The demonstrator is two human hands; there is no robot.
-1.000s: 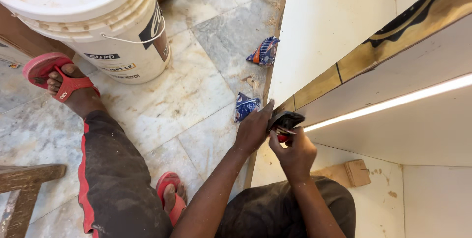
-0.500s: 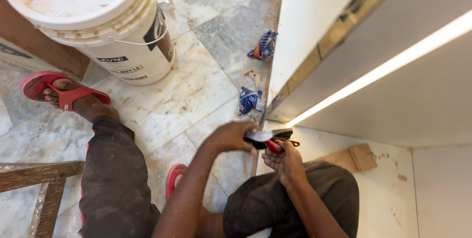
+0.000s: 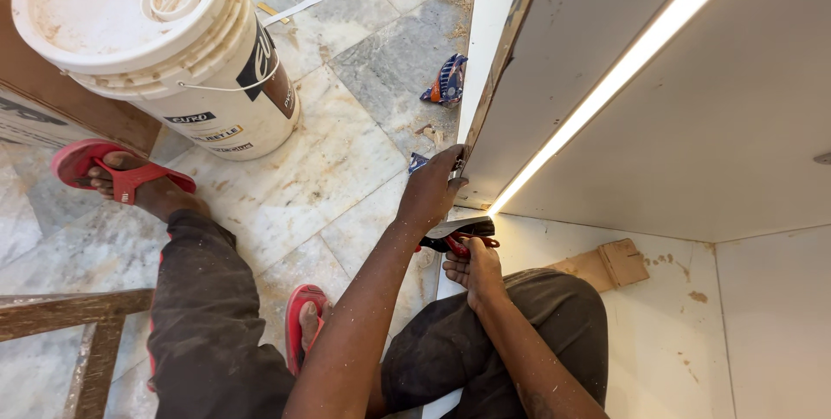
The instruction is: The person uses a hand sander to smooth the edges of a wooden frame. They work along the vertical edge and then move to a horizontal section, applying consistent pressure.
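Observation:
My left hand (image 3: 430,194) reaches to the lower front edge of a white cabinet panel (image 3: 493,116), its fingertips pinching a thin pale edge strip (image 3: 452,227) there. Just below it, my right hand (image 3: 474,268) grips a red and black hand tool (image 3: 464,238) whose jaws sit at the strip, near the cabinet's bottom corner. A lit light strip (image 3: 606,81) runs along the underside of the panel. I sit on the floor with my knees up; my dark trousers hide the lower part of the cabinet floor.
A white lidded bucket (image 3: 156,47) stands on the marble floor at upper left, beside a cardboard box (image 3: 35,107). Red sandals (image 3: 121,178) are on my feet. A wooden frame (image 3: 69,324) lies lower left, crumpled blue wrappers (image 3: 447,81) by the panel, a wood block (image 3: 610,265) inside the cabinet.
The view has swung left and down. My left hand has slid up along the panel edge, away from the tool, which my right hand still holds at the corner.

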